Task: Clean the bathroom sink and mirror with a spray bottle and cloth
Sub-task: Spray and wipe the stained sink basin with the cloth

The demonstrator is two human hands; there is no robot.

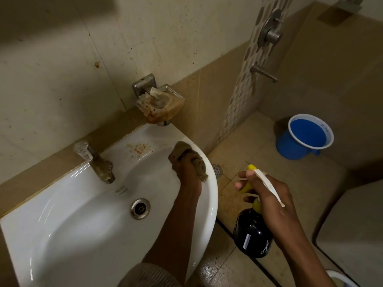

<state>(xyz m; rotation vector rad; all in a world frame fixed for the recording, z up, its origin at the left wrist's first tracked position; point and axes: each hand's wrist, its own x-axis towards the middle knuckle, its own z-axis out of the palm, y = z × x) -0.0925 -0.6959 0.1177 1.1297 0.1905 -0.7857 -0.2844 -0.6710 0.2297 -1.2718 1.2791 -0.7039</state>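
**Scrubbing the basin rim, sprayer on standby**

Centre-left of frame, the white ceramic sink fills my view, rust-brown specks beside its corroded tap. My left hand clamps the crumpled brown cloth against the rim, bearing down. Lower right, my right hand grips the dark spray bottle, clear of the basin, ready to respray.
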